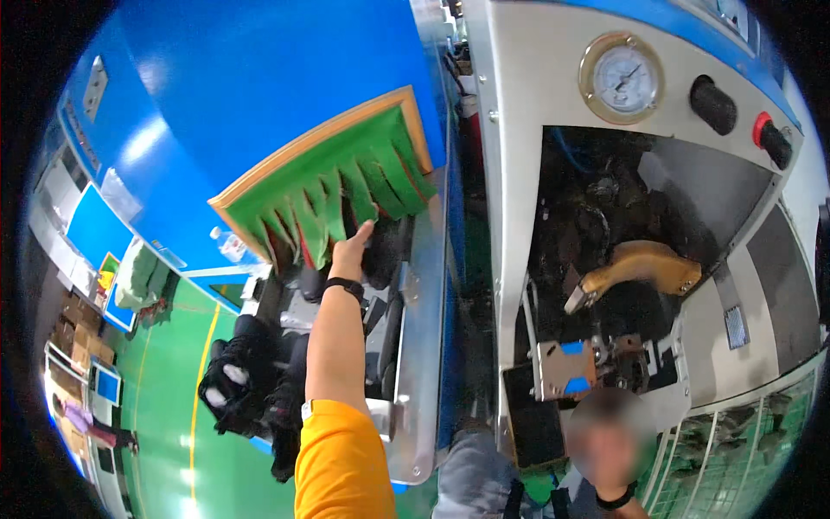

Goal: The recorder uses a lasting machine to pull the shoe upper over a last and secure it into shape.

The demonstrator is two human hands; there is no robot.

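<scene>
My left hand (350,253) reaches to the hanging strips of a green strip curtain (333,203) in a wood-coloured frame. One of its digits is stretched out against the strips; the other fingers are partly hidden, and I see nothing held. Dark rounded pieces, perhaps shoes (380,266), sit just below the curtain beside this hand. A black band circles the wrist, and the sleeve is yellow. At the lower right, my right hand (612,445) is blurred, so its fingers do not show. It is nearest to a metal clamp (566,370) with blue patches on the grey machine.
The curtain hangs on a large blue machine (285,69). Black shoe-like items (238,372) lie left of my forearm. The grey machine (523,173) at right carries a pressure gauge (621,78), a red-ringed knob (771,138) and a curved tan part (644,266). Wire racks (735,458) stand lower right.
</scene>
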